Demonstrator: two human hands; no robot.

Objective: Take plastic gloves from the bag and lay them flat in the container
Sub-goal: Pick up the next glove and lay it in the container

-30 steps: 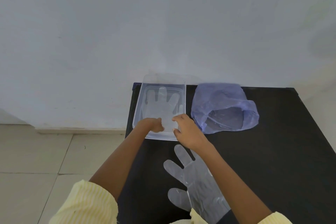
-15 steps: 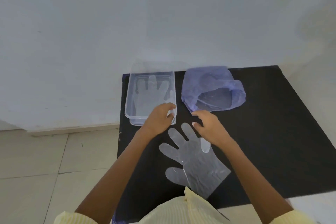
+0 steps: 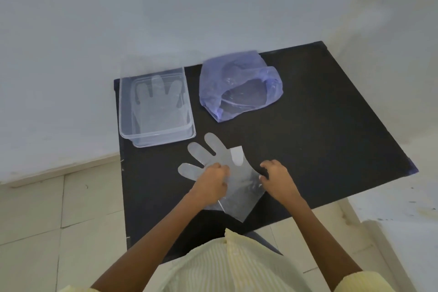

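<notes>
Half a second ago the left hand (image 3: pixel 211 180) was at the near rim of the clear rectangular plastic container (image 3: pixel 122 106) and the right hand (image 3: pixel 276 176) was reaching toward the bag. Both have since drawn back onto the loose transparent plastic glove (image 3: pixel 238 197). The left grip is closed, fingers curled and bunching the thin film at the glove's palm. The right hand's fingers curl down at the glove's right edge; I cannot tell whether that grip has hold.

The glove is thin, glossy and faintly creased, lying flat with three fingers splayed beyond the left grip and one folded back on itself between the two grips. Beyond and left of the left grip, the container holds another flat clear glove (image 3: pixel 157 104), fingers pointing away. Beyond the right grip sits the crumpled translucent violet plastic bag (image 3: pixel 213 83), mouth open.

The matte black worktop (image 3: pixel 331 125) stands against a pale plain wall (image 3: pixel 166 7), over a floor of light tiles (image 3: pixel 47 220).
</notes>
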